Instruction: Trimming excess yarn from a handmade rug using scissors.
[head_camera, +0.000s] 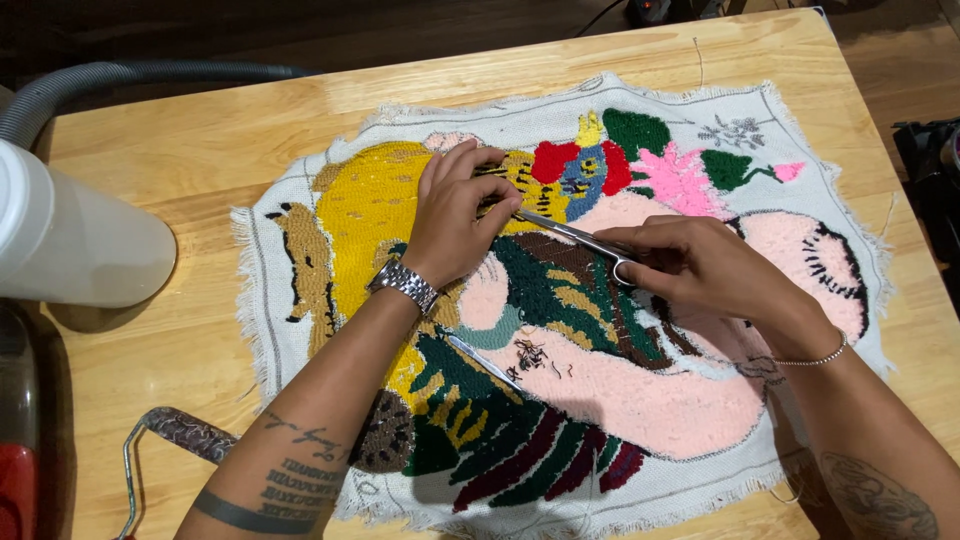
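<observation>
The multicoloured tufted yarn rug (560, 300) lay flat at the centre of the light wooden counter (180, 140). The left hand (455, 215) pressed open, fingers spread, on the rug's yellow area at 11 o'clock. The right hand (700, 265) gripped the slim silver metal scissors (570, 237), blades pointing toward 10 o'clock, tips beside the left fingertips. A translucent white plastic cylinder (70, 235) lay at 9 o'clock.
</observation>
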